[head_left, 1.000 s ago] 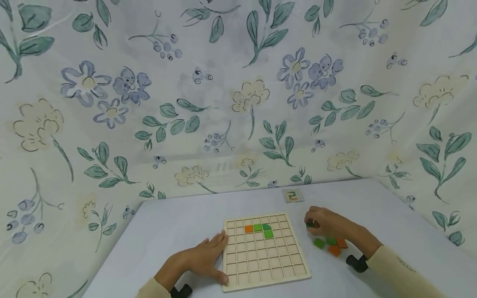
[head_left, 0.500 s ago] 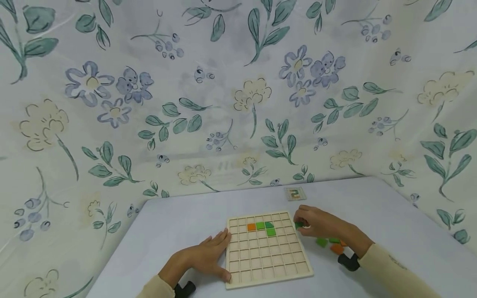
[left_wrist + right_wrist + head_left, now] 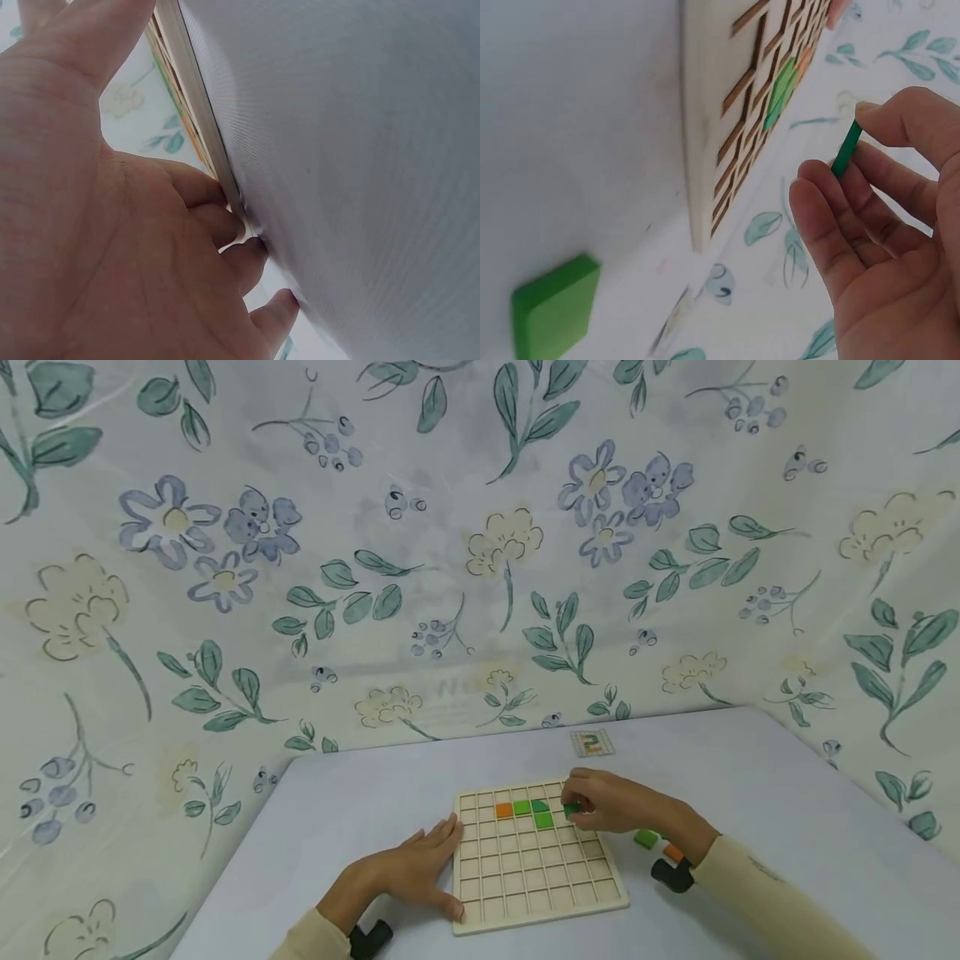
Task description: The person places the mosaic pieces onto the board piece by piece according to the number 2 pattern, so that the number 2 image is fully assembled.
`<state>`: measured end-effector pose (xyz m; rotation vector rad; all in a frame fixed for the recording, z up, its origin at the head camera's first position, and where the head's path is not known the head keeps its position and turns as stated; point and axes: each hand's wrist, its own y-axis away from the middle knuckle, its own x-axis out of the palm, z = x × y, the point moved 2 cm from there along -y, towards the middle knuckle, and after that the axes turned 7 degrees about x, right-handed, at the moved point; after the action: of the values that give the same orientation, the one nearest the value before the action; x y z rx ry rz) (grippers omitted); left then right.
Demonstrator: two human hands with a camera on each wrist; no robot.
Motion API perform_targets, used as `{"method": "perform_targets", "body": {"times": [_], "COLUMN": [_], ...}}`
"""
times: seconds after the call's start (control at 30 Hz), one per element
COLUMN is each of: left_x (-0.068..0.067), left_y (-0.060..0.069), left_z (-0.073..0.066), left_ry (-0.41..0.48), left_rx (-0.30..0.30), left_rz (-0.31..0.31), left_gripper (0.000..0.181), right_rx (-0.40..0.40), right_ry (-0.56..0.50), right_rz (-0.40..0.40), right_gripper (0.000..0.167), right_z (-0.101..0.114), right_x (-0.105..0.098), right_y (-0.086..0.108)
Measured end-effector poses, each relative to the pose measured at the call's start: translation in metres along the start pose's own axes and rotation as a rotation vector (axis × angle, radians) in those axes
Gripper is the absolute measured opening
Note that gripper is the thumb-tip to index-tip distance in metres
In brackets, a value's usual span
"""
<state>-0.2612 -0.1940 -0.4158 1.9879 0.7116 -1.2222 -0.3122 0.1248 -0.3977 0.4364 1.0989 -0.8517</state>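
Right hand (image 3: 609,802) pinching a dark-green tile (image 3: 572,809) at one o'clock, left hand (image 3: 414,875) unclenched at nine, the pale wooden grid (image 3: 537,874) holds four orange-and-green tiles (image 3: 543,820), loose tiles (image 3: 646,839) remaining at three.

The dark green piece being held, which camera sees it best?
The right wrist view: the dark green piece is close up, edge-on, pinched in the right grip. The head view shows just a small patch of it, partly covered. In the left wrist view, I can't pick it out.
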Motion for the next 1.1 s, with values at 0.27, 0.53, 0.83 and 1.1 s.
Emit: {"method": "perform_targets", "body": {"times": [0.27,0.53,0.83,1.1], "left_x": [-0.001,-0.001,-0.002,-0.003], "left_y": [0.001,0.002,0.003,0.005], "left_z": [-0.002,-0.003,-0.005,-0.006], "left_ry": [-0.001,-0.002,0.013,0.010], "left_rx": [-0.003,0.001,-0.002,-0.005], "left_rz": [0.007,0.002,0.008,0.001], "left_gripper": [0.122,0.123,0.121,0.121], "right_rx": [-0.035,-0.032,-0.069,-0.055], "right_ry": [-0.049,-0.077,-0.168,-0.161], "right_rz": [0.030,0.044,0.050,0.054], "right_gripper": [0.012,0.011,0.007,0.006], "right_z": [0.011,0.018,0.014,0.012], "right_x": [0.004,0.010,0.021,0.025], "right_y": [-0.011,-0.021,-0.025,-0.025]}}
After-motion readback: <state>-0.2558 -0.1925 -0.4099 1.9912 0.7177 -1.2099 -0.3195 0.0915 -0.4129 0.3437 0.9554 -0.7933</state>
